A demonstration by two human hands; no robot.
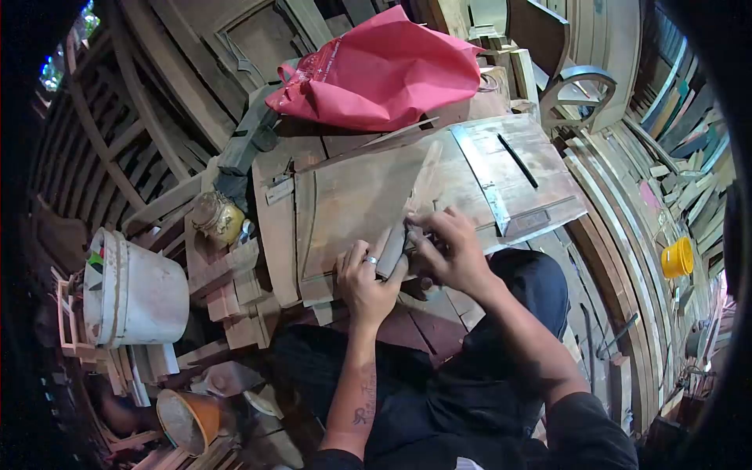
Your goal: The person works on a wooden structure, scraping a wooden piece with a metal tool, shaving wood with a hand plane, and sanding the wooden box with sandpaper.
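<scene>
A small flat wooden block (390, 252) lies near the front edge of a wooden board (352, 196). My left hand (370, 282), with a ring on one finger, is wrapped round the near end of the block. At its far right side, my right hand (450, 247) has its fingers pinched together against something dark and small that I cannot make out. A pale wood strip (427, 174) extends over the board beyond my hands. Farther right, a metal ruler or square (479, 176) and a thin black stick (518, 160) rest on the board.
Behind the board lies a red bag (384, 70). To the left are a glass jar (218, 218) and a white bucket (149, 290), with an orange container (188, 421) below. Long planks (619, 266) and a yellow bucket (677, 258) are on the right.
</scene>
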